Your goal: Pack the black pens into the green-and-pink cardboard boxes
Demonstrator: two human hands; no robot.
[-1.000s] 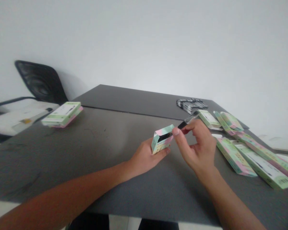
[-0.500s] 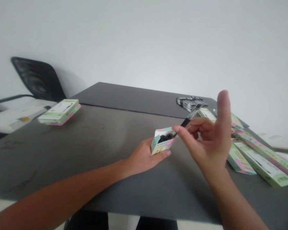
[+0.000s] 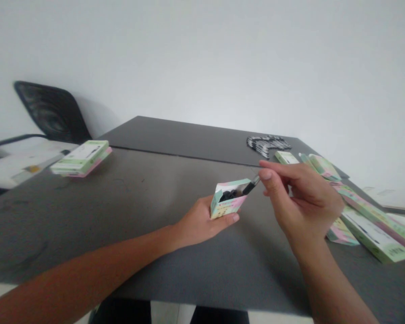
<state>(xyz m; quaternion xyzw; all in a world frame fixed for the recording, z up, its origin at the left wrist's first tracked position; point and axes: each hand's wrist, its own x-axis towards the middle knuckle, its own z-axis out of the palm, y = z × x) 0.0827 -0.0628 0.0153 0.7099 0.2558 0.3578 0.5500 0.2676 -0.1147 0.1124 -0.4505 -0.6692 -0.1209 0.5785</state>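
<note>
A plain white wall [image 3: 202, 58] rises behind a dark grey counter [image 3: 97, 216], and a black mesh-backed chair [image 3: 50, 110] stands beyond the counter's left side; the counter carries everything in use, keeping the work low and within reach of both arms; a flat stack of pastel green and pink cardboard boxes [image 3: 81, 163] lies out to the left, well apart from the hands, while more boxes of the same print [image 3: 374, 234] are spread along the right side, perhaps laid out there to be picked up; a heap of slim black-and-white items [image 3: 268, 144] sits toward the far edge; between these groups, the left hand [image 3: 199, 220] is held over the counter, cradling one open box [image 3: 227, 201], its fingers [image 3: 227, 221] curled firmly around the underside, with the open end tipped up toward the right hand, apparently to present the opening; the right hand [image 3: 307, 202] comes in from the right, its fingers [image 3: 270, 173] pinched around a slim black implement [image 3: 250, 186], whose tip lies at the box's opening; inside, dark packed contents [image 3: 228, 195] show, too shadowed to identify.
</note>
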